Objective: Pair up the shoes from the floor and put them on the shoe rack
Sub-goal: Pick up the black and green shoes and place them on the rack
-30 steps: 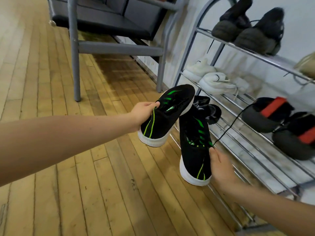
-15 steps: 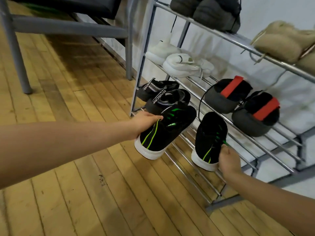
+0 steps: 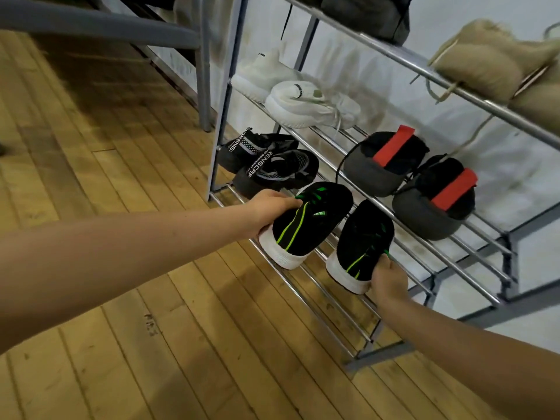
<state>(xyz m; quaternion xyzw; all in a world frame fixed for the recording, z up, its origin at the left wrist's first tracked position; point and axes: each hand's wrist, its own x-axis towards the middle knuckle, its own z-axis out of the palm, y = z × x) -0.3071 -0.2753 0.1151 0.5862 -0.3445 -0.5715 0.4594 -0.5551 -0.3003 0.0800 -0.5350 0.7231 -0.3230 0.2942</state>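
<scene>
Wooden floorboards [image 3: 151, 344] run under a metal shoe rack [image 3: 394, 53] that stands against a pale wall, and both hands reach to its lowest tier. The left hand [image 3: 272, 207] is clamped on the heel of the left black-and-green sneaker [image 3: 312, 219], fingers over the collar, with the white sole at the near rails and the toe pointing far toward the wall. The right hand [image 3: 389, 278] grips the heel of the right black-and-green sneaker [image 3: 363, 241], which lies just beside its mate on the same bottom rails (whether either shoe rests fully on the bars or is partly held up, I cannot tell). Left of them on that tier sits a pair of black mesh shoes [image 3: 272, 165] with white lettering. One tier up, to the right, are two grey shoes with red straps [image 3: 424, 189], and farther left two white sneakers [image 3: 303, 104]. On the top tier, tan fuzzy shoes [image 3: 485, 62] lie at the right and dark shoes [image 3: 369, 13] at the left. Far left, the grey metal frame of a bench [image 3: 203, 71] stands beside the rack
</scene>
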